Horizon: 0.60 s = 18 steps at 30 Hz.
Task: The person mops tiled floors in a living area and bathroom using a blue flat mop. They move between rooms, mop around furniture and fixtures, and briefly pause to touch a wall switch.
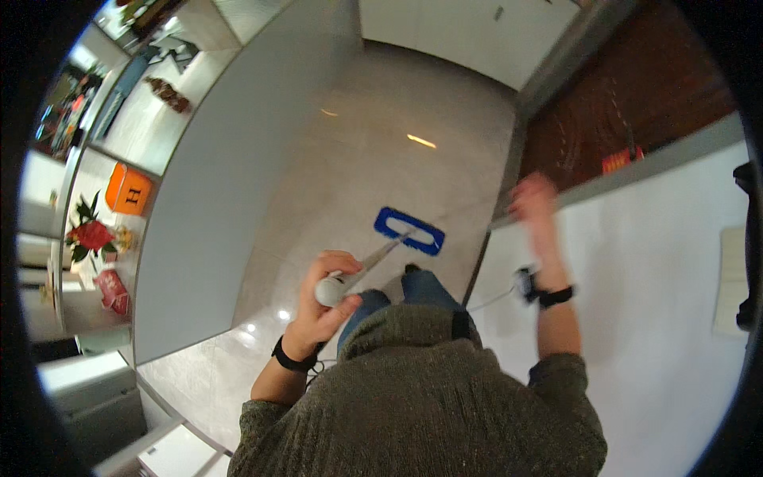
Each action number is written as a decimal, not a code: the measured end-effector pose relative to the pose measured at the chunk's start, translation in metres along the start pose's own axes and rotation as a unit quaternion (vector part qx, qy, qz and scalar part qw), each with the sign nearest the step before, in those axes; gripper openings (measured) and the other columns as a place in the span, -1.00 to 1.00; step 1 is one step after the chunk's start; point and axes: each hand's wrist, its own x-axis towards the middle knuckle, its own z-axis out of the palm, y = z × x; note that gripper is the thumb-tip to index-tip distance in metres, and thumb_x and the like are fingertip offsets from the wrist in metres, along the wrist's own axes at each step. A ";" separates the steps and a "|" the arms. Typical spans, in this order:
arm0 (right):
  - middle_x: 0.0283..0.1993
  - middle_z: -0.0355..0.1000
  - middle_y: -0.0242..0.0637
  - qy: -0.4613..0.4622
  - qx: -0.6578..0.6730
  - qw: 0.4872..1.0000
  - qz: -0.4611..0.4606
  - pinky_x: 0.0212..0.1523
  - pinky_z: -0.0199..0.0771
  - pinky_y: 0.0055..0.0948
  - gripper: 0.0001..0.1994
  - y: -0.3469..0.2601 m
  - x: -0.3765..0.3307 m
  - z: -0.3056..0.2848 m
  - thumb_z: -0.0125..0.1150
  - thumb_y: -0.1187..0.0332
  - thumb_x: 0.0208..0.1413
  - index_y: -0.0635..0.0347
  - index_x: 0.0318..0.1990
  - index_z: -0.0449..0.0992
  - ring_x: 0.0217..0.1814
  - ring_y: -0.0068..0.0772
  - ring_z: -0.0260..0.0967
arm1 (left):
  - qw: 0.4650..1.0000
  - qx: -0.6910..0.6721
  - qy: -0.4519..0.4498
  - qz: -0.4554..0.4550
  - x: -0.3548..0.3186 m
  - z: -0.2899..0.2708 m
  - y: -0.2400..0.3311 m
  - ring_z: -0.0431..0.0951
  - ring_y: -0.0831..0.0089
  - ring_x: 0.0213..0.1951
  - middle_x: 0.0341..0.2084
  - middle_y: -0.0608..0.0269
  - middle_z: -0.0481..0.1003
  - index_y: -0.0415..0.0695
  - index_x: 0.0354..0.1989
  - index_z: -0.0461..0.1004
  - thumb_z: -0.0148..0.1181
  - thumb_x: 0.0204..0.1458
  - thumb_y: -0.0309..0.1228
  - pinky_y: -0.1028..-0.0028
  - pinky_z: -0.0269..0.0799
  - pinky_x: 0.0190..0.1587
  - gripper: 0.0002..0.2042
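Pale glossy floor tiles [373, 183] run along a narrow corridor. Left hand [324, 298] is clenched around the mop handle [362, 270]; its blue mop head [409, 231] lies flat on the floor ahead. Right hand [534, 199] is raised near the white wall [652, 262], blurred, grip undeterminable. Shelves [103, 199] with red flowers [91, 236] stand left.

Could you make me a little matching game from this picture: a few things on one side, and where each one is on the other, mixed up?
Things:
1. blue flat mop head
2. left hand
3. right hand
4. orange box

Places:
A. on a shelf at the left
B. raised beside the white wall
C. on the pale shiny floor
D. wrapped round the mop's grey handle end

Pairs: 1-C, 2-D, 3-B, 4-A
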 end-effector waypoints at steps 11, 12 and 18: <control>-0.63 0.33 -0.34 -0.318 0.205 0.788 0.486 -0.62 0.23 -0.49 -0.78 0.124 -0.023 0.235 0.17 0.31 0.03 0.12 -0.60 0.36 -0.61 -0.41 0.29 | 0.979 -0.161 0.075 0.099 -0.006 -0.055 0.081 0.29 0.29 0.01 -0.08 0.21 0.31 -0.03 0.16 0.36 0.06 -0.04 0.25 0.23 0.18 0.09 -0.29; -0.66 0.31 -0.36 -0.312 0.183 0.782 0.508 -0.63 0.21 -0.50 -0.77 0.126 -0.020 0.233 0.18 0.33 0.02 0.10 -0.63 0.34 -0.62 -0.43 0.27 | 0.922 -0.231 0.237 0.203 -0.016 -0.066 0.092 0.32 0.36 -0.08 -0.14 0.31 0.34 0.04 0.15 0.38 0.14 -0.06 0.20 0.27 0.23 0.01 -0.34; -0.63 0.18 -0.47 -0.248 0.172 0.814 0.496 -0.63 0.18 -0.55 -0.76 0.119 -0.001 0.224 0.16 0.26 0.05 0.00 -0.61 0.30 -0.62 -0.53 0.08 | 0.827 -0.046 0.437 0.352 -0.073 -0.136 0.146 0.17 0.58 -0.41 -0.54 0.50 0.15 -0.07 0.12 0.41 0.21 0.02 -0.04 0.46 0.24 -0.14 -0.47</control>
